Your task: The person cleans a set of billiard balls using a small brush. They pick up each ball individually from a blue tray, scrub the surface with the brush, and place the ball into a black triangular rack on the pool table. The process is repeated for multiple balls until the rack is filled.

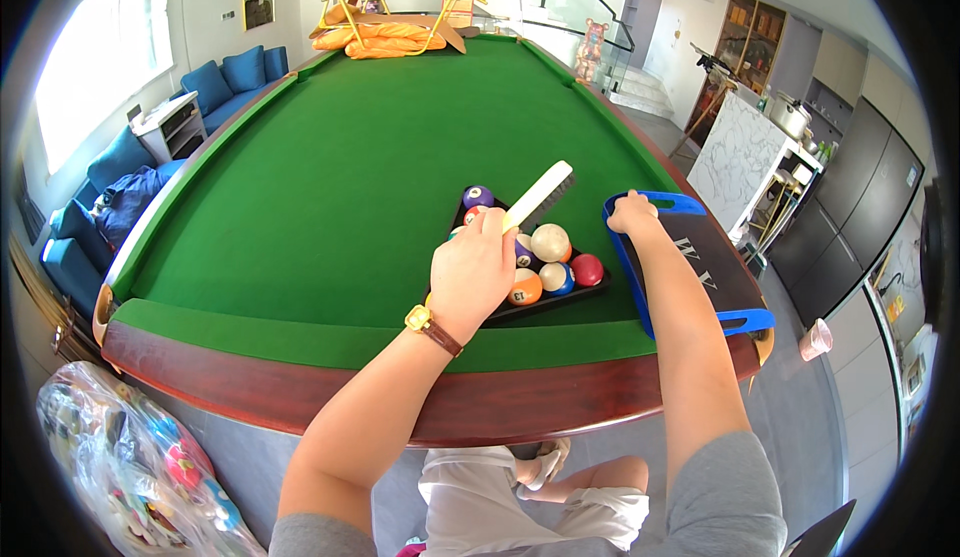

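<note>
My left hand [474, 272] grips a pale-handled brush [541, 191] with dark bristles, held above a black triangle rack [559, 303]. Pool balls fill much of the rack, among them an orange-striped ball [526, 287], a red ball [587, 269] and a blue-striped ball [557, 278]. On top of the others rests a white cue ball [550, 242]. My hand and wrist hide part of the rack's left side. To the right, my right hand [632, 212] holds the far left corner of a blue-rimmed black tray [679, 245], which lies over the table's right cushion.
The green-cloth pool table [360, 144] has a dark wooden rail [247, 388] near me. Orange cushions with a yellow metal frame [390, 35] sit at its far end. A plastic bag of toys [142, 467] stands on the floor at left. A pink cup [816, 340] is at right.
</note>
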A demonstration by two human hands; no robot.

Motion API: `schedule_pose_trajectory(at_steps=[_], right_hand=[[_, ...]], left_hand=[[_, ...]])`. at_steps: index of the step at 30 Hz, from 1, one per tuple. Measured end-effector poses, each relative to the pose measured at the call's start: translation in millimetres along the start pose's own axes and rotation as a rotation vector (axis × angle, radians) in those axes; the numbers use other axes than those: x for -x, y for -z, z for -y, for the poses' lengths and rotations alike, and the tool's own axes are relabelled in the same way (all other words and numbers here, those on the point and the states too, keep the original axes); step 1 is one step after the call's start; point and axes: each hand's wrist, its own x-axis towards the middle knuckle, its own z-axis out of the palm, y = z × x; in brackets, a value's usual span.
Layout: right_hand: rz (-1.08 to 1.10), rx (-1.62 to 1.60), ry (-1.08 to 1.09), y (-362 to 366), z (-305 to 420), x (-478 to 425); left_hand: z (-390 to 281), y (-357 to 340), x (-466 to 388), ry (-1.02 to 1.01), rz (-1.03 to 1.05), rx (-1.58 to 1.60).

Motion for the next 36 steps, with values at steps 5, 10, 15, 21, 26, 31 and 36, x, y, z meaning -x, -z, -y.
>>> schedule_pose_trajectory(at_steps=[5, 10, 15, 21, 26, 31, 36], right_hand=[[0.058, -0.194, -0.001, 5, 1, 16], [-0.136, -0.362, 0.059, -17, -26, 21], [-0.242, -1.312, 0.140, 26, 24, 62], [0.636, -2.692, 0.263, 22, 84, 124], [0.287, -2.593, 0.258, 49, 76, 152], [0.267, -2.501, 0.279, 50, 68, 159], [0.242, -2.435, 0.107, 52, 75, 171]], left_hand=[[2, 4, 1, 0.005, 0.003, -0.016], [1, -3, 2, -0.012, -0.002, -0.012], [-1, -3, 2, -0.041, -0.012, 0.019], [-2, -3, 4, -0.223, 0.098, 0.122], [1, -5, 0, -0.143, -0.081, 0.049], [-7, -1, 0, -0.049, -0.046, 0.086], [-13, 0, 2, -0.118, -0.011, 0.116]])
